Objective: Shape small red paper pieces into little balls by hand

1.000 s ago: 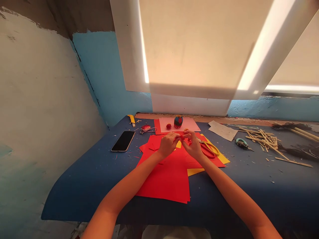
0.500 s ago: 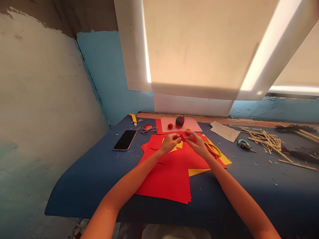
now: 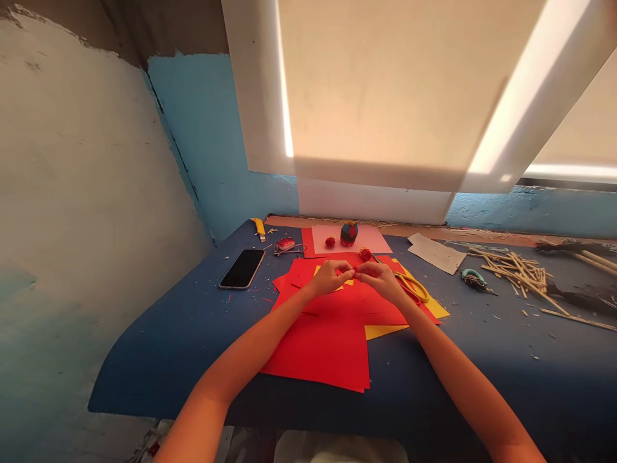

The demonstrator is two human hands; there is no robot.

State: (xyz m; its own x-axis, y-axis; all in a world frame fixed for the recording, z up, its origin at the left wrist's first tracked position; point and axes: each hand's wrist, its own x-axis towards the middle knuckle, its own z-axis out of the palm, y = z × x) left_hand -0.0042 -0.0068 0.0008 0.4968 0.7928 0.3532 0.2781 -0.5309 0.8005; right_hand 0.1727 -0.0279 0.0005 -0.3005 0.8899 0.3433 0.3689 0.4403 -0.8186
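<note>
Both my left hand (image 3: pixel 332 277) and my right hand (image 3: pixel 378 278) pinch a small piece of red paper (image 3: pixel 355 271) between their fingertips, above the stacked sheets. Fingers hide most of the piece. Beneath lie red paper sheets (image 3: pixel 322 350), with yellow paper (image 3: pixel 385 332) showing at the right side. Scissors with yellow handles (image 3: pixel 414 287) rest on the sheets beside my right wrist. Past my hands, a small dark pot-shaped ornament (image 3: pixel 349 234) with red and yellow parts stands on a pale pink sheet (image 3: pixel 378 240). Two small red balls (image 3: pixel 330 242) sit near it.
A phone (image 3: pixel 242 269) lies at the left, with a yellow utility knife (image 3: pixel 259 228) and a red object with a wire loop (image 3: pixel 285 244) behind it. Rightward are a grey card (image 3: pixel 436 253), pliers (image 3: pixel 476 280) and several thin sticks (image 3: pixel 518 270). A wall borders the table's left.
My fingertips have come closer together around the red piece, which now shows less. The right hand has dropped slightly, uncovering the red ball behind it.
</note>
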